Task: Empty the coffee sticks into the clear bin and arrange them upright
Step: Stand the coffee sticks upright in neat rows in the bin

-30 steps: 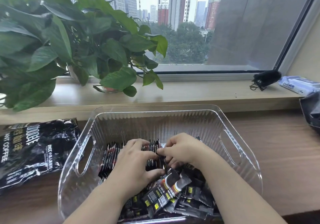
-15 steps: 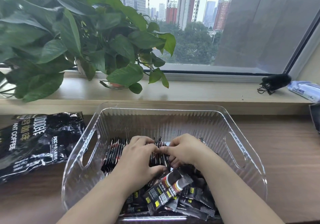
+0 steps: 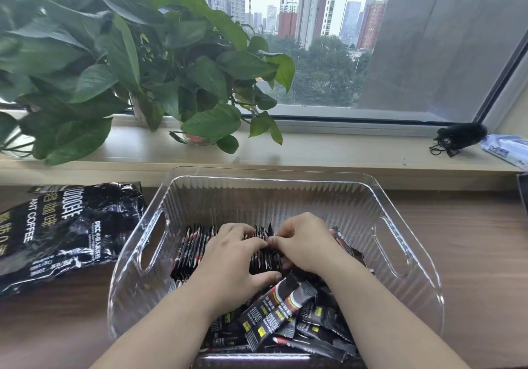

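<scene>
L hand (image 3: pixel 234 257) & R hand (image 3: pixel 305 243) grip upright coffee sticks (image 3: pixel 197 244) in clear bin (image 3: pixel 400 225), wood desk (image 3: pixel 471 243) (plant (image 3: pixel 143 68) on sill (image 3: pixel 343 151))

Clear ribbed plastic bin (image 3: pixel 380 197), glossy crinkled foil bag (image 3: pixel 65 234) (black) — matt wood tabletop (image 3: pixel 471 254).

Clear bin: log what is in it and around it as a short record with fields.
clear bin: on the wooden table
upright sticks: one row on edge, middle-left of the bin
loose sticks: piled flat at the near side
left hand: grips the upright sticks
right hand: pinches the row's right end
outside: coffee bag left of the bin; plant on the sill
</scene>
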